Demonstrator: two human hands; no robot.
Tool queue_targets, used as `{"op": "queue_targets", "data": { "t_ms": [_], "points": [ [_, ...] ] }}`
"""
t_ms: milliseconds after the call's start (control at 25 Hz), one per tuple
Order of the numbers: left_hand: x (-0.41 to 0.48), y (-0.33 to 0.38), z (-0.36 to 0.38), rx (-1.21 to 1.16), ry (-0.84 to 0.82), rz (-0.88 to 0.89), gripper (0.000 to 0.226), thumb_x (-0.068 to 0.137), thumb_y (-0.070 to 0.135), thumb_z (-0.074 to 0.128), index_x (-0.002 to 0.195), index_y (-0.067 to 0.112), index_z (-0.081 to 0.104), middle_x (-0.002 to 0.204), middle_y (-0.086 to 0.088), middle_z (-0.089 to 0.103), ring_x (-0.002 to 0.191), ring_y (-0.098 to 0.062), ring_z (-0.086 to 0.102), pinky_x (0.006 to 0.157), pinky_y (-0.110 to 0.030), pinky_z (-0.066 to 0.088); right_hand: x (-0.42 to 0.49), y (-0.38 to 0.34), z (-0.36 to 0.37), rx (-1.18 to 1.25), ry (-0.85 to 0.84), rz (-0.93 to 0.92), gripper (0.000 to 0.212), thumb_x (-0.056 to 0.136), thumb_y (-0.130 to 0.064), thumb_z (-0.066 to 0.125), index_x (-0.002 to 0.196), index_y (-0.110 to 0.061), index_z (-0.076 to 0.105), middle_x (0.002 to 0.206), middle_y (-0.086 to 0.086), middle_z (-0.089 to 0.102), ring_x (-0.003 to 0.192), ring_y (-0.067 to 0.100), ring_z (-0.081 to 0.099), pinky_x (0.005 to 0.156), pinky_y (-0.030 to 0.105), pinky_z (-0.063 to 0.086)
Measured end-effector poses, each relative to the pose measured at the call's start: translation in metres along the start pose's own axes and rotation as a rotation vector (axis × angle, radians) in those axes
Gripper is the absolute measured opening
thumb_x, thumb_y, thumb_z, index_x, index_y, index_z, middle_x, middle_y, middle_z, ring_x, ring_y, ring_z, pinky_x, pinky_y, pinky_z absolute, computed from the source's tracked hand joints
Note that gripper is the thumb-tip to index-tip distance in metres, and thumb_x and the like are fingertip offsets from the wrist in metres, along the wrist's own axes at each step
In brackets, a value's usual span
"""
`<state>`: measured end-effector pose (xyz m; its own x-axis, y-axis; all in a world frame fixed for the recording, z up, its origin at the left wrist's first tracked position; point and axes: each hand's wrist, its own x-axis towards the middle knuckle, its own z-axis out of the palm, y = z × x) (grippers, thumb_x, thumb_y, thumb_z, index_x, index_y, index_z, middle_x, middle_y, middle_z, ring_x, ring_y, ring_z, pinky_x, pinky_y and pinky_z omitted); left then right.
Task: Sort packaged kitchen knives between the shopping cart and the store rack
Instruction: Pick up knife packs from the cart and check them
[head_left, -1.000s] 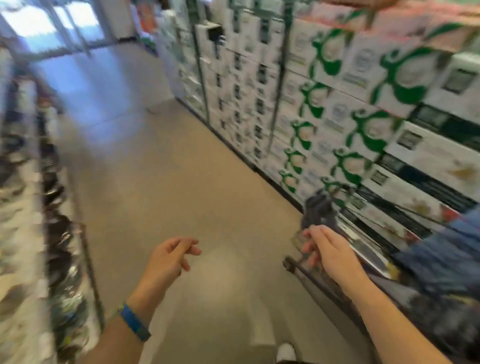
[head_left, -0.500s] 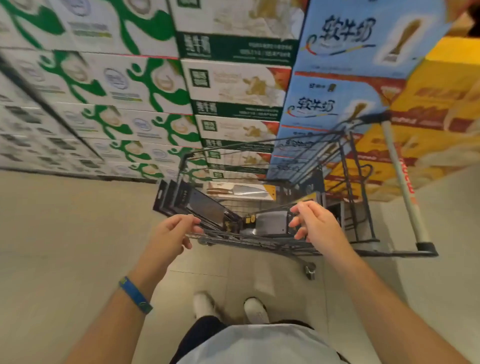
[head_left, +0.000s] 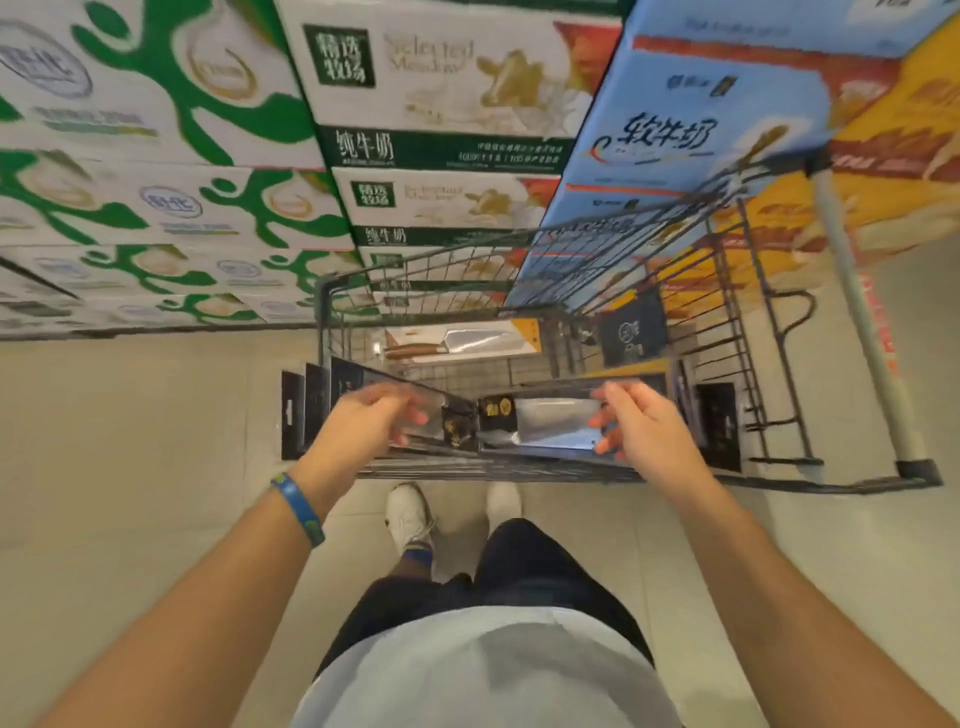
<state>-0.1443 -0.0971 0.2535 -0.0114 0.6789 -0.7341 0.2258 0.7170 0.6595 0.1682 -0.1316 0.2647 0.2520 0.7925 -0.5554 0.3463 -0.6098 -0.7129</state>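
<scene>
A dark wire shopping cart (head_left: 519, 470) stands in front of me with several packaged knives in it. A cleaver package (head_left: 550, 423) stands at the cart's near side, and my right hand (head_left: 641, 431) pinches its right end between fingers and thumb. My left hand (head_left: 361, 423) curls over the black knife packages (head_left: 311, 410) leaning at the near left corner; blur hides whether it grips them. A wooden-handled knife in a white and yellow package (head_left: 467, 340) lies on the cart's floor. The store rack is out of view.
Stacked milk cartons (head_left: 441, 104) form a wall just beyond the cart. Inside the cart, a dark package (head_left: 631, 327) stands at the far right and another black package (head_left: 719, 426) at the near right. The cart's handle (head_left: 857, 312) is to the right. My shoes (head_left: 408, 514) touch the tiled floor below.
I turned from the aisle to face the cart. Both hands moved over its near side; my right hand closed on the cleaver package, and my left hand reached the black packages.
</scene>
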Motion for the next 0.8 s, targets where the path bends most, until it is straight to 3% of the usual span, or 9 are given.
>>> {"op": "queue_targets", "data": {
  "t_ms": [160,320,360,400,480,520,680,800],
  "points": [
    [0.075,-0.009,0.014,-0.064,-0.045,-0.126,0.023,0.100,0.031,0.052,0.100,0.019,0.073,0.087,0.003,0.077,0.053,-0.004,0.062,0.051,-0.019,0.046,0.071,0.000,0.030,0.016,-0.023,0.072,0.024,0.098,-0.043,0.049,0.095,-0.027,0.067,0.074,-0.004,0.075,0.049,0.010,0.064,0.042,0.019,0.042],
    [0.165,-0.021,0.057,-0.360,-0.042,-0.299,0.016,0.102,0.019,0.051,0.102,0.009,0.064,0.088,-0.008,0.071,0.064,-0.017,0.065,0.049,-0.023,0.050,0.138,0.009,0.056,0.014,-0.085,0.097,0.024,0.100,-0.046,0.049,0.093,-0.033,0.068,0.081,-0.009,0.076,0.055,0.009,0.066,0.051,0.022,0.046],
    [0.193,-0.024,0.075,-0.239,-0.057,-0.280,0.016,0.102,0.018,0.049,0.107,0.008,0.060,0.092,-0.008,0.068,0.069,-0.019,0.065,0.052,-0.024,0.052,0.154,0.014,0.062,0.017,-0.091,0.111,0.024,0.101,-0.045,0.049,0.094,-0.033,0.068,0.081,-0.008,0.076,0.056,0.009,0.066,0.055,0.025,0.046],
    [0.218,-0.028,0.093,0.083,-0.082,-0.181,0.019,0.102,0.019,0.049,0.117,0.009,0.056,0.101,-0.009,0.065,0.080,-0.022,0.065,0.060,-0.027,0.054,0.168,0.019,0.066,0.023,-0.091,0.125,0.025,0.103,-0.044,0.048,0.094,-0.032,0.068,0.081,-0.008,0.077,0.056,0.009,0.067,0.057,0.028,0.045],
    [0.271,-0.044,0.123,0.867,-0.106,0.091,0.048,0.097,0.025,0.054,0.141,0.011,0.040,0.131,-0.012,0.053,0.114,-0.031,0.056,0.085,-0.039,0.051,0.191,0.028,0.073,0.040,-0.081,0.147,0.025,0.104,-0.042,0.049,0.093,-0.029,0.069,0.077,-0.007,0.076,0.053,0.008,0.066,0.055,0.027,0.045],
    [0.296,-0.048,0.131,1.097,-0.108,0.188,0.061,0.094,0.026,0.057,0.148,0.012,0.031,0.143,-0.012,0.043,0.126,-0.033,0.047,0.095,-0.044,0.047,0.198,0.032,0.074,0.050,-0.068,0.149,0.025,0.103,-0.041,0.051,0.093,-0.028,0.069,0.076,-0.007,0.076,0.052,0.007,0.066,0.052,0.024,0.047],
    [0.387,-0.058,0.129,1.493,-0.056,0.223,0.093,0.084,0.031,0.071,0.154,0.011,0.014,0.151,-0.014,0.033,0.135,-0.036,0.037,0.103,-0.054,0.042,0.219,0.055,0.076,0.005,-0.103,0.126,0.027,0.104,-0.049,0.046,0.097,-0.035,0.068,0.083,-0.014,0.076,0.059,0.003,0.069,0.048,0.014,0.047],
    [0.423,-0.064,0.118,1.653,-0.117,0.250,0.105,0.071,0.043,0.084,0.149,0.011,0.022,0.144,-0.015,0.042,0.128,-0.040,0.046,0.099,-0.058,0.043,0.225,0.068,0.081,-0.014,-0.126,0.139,0.028,0.104,-0.050,0.045,0.097,-0.037,0.068,0.086,-0.015,0.075,0.063,0.003,0.070,0.049,0.011,0.045]
  ]
}}
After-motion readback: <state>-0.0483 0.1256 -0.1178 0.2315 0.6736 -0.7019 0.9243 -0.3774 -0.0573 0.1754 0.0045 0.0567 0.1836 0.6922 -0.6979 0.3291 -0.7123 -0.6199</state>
